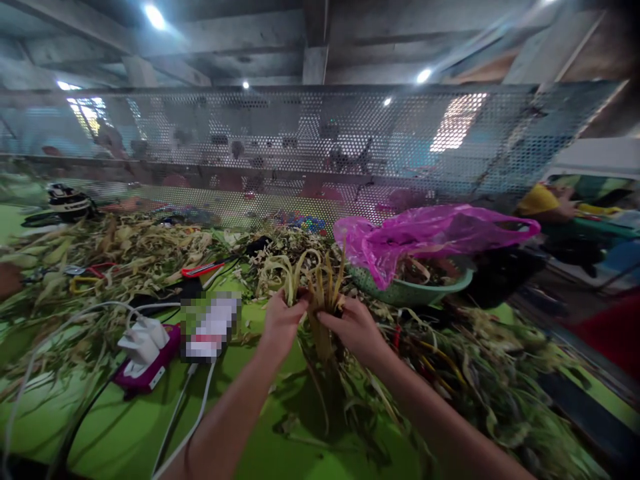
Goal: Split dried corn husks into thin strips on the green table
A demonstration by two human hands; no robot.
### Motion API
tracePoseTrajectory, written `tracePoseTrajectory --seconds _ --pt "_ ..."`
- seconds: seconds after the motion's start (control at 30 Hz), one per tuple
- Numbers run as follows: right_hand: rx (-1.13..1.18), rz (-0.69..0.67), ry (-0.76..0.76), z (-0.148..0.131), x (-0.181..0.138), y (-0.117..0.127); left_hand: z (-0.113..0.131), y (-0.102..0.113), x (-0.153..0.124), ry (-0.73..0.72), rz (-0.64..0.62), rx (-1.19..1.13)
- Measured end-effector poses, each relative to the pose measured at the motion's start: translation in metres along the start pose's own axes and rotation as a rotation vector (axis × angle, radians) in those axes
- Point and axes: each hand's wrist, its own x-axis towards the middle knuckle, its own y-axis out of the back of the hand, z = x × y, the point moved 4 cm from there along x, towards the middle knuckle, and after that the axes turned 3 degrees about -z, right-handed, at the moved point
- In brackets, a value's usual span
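Near the middle of the green table, my left hand (284, 319) is closed on pale yellow-green leaf strips (291, 277) that curl up above the fingers. My right hand (353, 325) grips a bundle of dried stalks (324, 327), its upper ends standing up and its lower end hanging toward the table. Both hands are close together, thumbs facing inward. Below them lie loose withered stems and leaves (345, 400). Exactly which plant this is cannot be told.
A green basin (445, 288) stands beyond my right hand under a pink plastic bag (425, 233). To the left lie a phone (215, 327), a purple power strip (145, 377) with cables and a red cutter (203, 269). Dried leaf heaps (135, 247) spread before a perforated metal screen (280, 147).
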Motion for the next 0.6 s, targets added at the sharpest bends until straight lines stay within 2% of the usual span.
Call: tracePoseTrajectory --seconds 0.17,0.3,0.47,0.6 --pt "0.194 -0.030 0.027 -0.003 0.004 -0.002 0.000 -0.003 0.000 0.020 -0.030 0.010" --pt "0.242 0.055 -0.075 -0.001 0.007 0.003 0.000 -0.003 -0.003 0.048 0.001 0.001" --pt "0.294 0.238 -0.176 0.006 0.010 0.019 -0.003 0.013 0.000 0.010 0.168 0.091" --pt "0.235 0.394 -0.130 0.009 0.015 0.042 0.001 0.031 0.007 -0.034 0.319 0.123"
